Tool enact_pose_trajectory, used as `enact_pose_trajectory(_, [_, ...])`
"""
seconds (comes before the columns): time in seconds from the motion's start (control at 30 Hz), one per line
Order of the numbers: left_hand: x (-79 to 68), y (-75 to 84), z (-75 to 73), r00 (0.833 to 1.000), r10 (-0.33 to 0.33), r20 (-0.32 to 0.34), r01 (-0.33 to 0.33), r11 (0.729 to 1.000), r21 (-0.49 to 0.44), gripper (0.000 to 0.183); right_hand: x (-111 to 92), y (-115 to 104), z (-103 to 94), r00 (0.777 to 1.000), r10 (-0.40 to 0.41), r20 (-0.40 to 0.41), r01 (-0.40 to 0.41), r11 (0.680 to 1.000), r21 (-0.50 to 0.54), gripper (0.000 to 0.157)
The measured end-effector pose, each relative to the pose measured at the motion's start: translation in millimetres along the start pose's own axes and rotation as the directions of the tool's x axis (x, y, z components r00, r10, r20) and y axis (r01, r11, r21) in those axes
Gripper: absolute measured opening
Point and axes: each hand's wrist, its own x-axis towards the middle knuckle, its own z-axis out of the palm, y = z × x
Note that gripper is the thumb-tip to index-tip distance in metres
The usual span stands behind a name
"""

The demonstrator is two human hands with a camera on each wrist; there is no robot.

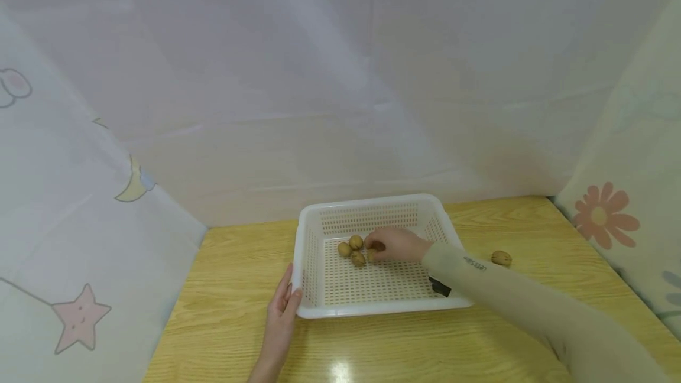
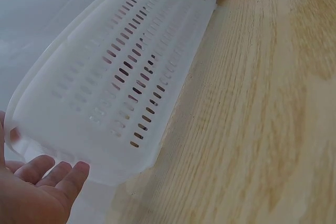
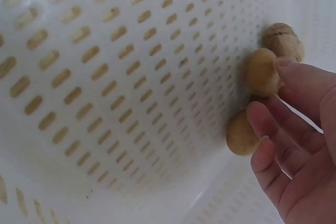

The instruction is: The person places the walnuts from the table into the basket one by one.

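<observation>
A white perforated plastic basket (image 1: 383,310) sits on the wooden table. At its left side my left hand (image 1: 279,315) grips the rim, thumb over the edge and fingers along the outer wall. My right hand (image 1: 399,245) reaches down inside, where thumb and fingertips pinch a walnut (image 3: 261,73) close over the basket floor. Several other walnuts lie clustered just left of that hand, among them one walnut (image 1: 344,249) at the left and another walnut (image 1: 358,259) nearer the front. The right wrist view shows a walnut (image 3: 240,134) beside the fingertips.
One walnut (image 1: 501,258) lies on the table to the right of the basket, beyond the right forearm. Pale cloth (image 1: 372,105) hangs behind the table and along both sides. The right sleeve (image 1: 511,294) crosses over the basket's right rim.
</observation>
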Motion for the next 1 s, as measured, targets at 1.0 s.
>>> enact_pose_trajectory(1.0, [-0.4,-0.3,-1.0,1.000,0.031,0.007,-0.031,0.999,-0.024,0.055,-132.5,23.0,-95.2,0.966,0.137,-0.220,-0.138,0.990,0.013,0.031])
